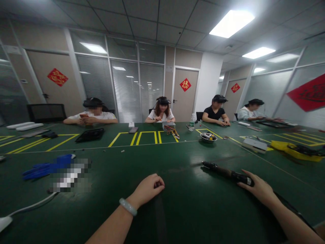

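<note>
My left hand (148, 189) rests on the green table (177, 210) as a loose fist, thumb against the curled fingers; whether it holds anything I cannot make out. A pale bracelet (128, 206) sits on that wrist. My right hand (257, 188) lies on the rear end of a dark electric screwdriver (224, 172), which lies flat on the table with its tip pointing left. The fingers curl over the handle.
Blue gloves (48, 166) and a white cable (27, 207) lie at the left. A metal bowl (208, 137), a water bottle (192, 122), a small box with wires (169, 127) and a black tray (90, 135) stand farther off. Several people sit along the far side.
</note>
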A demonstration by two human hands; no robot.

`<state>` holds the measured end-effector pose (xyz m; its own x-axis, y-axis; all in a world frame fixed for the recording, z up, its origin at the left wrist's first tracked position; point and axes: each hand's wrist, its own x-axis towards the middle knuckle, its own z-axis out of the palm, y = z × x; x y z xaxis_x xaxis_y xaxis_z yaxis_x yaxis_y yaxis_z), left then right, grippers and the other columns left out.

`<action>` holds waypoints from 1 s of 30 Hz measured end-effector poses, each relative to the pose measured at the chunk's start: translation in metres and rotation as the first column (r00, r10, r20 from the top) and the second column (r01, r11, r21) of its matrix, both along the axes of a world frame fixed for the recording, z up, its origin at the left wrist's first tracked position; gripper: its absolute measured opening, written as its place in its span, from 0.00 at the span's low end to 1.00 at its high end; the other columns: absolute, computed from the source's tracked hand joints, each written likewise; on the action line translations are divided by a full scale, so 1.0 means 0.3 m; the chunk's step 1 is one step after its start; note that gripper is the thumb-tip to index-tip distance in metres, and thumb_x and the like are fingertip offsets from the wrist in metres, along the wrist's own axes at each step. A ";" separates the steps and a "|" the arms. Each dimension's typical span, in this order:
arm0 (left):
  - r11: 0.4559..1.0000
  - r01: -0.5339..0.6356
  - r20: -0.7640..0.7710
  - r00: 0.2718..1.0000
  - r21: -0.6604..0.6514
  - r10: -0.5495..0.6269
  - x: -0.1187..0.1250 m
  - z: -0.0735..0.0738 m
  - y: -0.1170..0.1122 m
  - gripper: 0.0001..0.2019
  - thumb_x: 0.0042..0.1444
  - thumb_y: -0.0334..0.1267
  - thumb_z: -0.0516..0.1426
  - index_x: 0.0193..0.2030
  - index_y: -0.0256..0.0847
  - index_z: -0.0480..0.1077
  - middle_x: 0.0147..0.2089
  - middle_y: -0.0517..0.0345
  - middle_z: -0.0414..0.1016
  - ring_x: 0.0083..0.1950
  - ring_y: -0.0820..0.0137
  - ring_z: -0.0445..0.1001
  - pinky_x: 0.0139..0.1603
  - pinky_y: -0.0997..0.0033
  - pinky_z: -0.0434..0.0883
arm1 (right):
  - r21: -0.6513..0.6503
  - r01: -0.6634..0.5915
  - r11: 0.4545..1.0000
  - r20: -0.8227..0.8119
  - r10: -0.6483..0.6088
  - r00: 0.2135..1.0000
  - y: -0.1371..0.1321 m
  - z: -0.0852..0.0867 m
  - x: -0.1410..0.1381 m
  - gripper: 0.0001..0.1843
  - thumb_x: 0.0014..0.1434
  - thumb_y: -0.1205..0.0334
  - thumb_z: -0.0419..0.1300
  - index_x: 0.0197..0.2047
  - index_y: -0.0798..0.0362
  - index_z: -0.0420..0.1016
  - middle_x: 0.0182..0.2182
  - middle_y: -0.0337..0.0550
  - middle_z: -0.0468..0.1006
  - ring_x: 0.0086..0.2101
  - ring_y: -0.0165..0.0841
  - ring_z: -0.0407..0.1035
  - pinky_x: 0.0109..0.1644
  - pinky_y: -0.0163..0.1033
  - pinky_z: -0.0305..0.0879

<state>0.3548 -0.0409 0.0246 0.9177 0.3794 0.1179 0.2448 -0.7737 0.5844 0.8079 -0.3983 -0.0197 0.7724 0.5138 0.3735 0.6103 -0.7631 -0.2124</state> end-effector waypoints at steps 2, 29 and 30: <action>1.000 -0.005 -0.011 1.000 -0.003 0.005 -0.003 0.001 -0.002 0.14 0.61 0.49 0.53 0.44 0.45 0.73 0.44 0.56 0.70 0.42 0.69 0.70 0.40 0.71 0.67 | -0.016 -0.020 1.000 -0.097 0.019 0.995 0.039 0.020 -0.003 0.39 0.44 0.30 0.56 0.55 0.41 0.71 0.48 0.49 0.75 0.46 0.52 0.70 0.40 0.50 0.63; 0.957 -0.145 0.158 0.982 0.253 0.107 -0.019 0.026 -0.035 0.24 0.69 0.51 0.40 0.69 0.52 0.50 0.65 0.58 0.63 0.64 0.64 0.62 0.64 0.57 0.58 | 0.215 -0.665 0.716 -0.341 0.693 0.636 0.853 0.119 -0.957 0.33 0.49 0.40 0.64 0.57 0.39 0.66 0.50 0.43 0.67 0.52 0.45 0.59 0.55 0.53 0.48; 0.958 -0.150 0.152 0.982 0.246 0.115 -0.020 0.024 -0.029 0.24 0.69 0.51 0.40 0.68 0.52 0.52 0.63 0.57 0.65 0.63 0.64 0.63 0.64 0.57 0.58 | 0.262 -0.674 0.690 -0.343 0.720 0.604 0.836 0.125 -0.940 0.34 0.51 0.40 0.63 0.59 0.40 0.64 0.51 0.44 0.67 0.53 0.44 0.59 0.57 0.52 0.48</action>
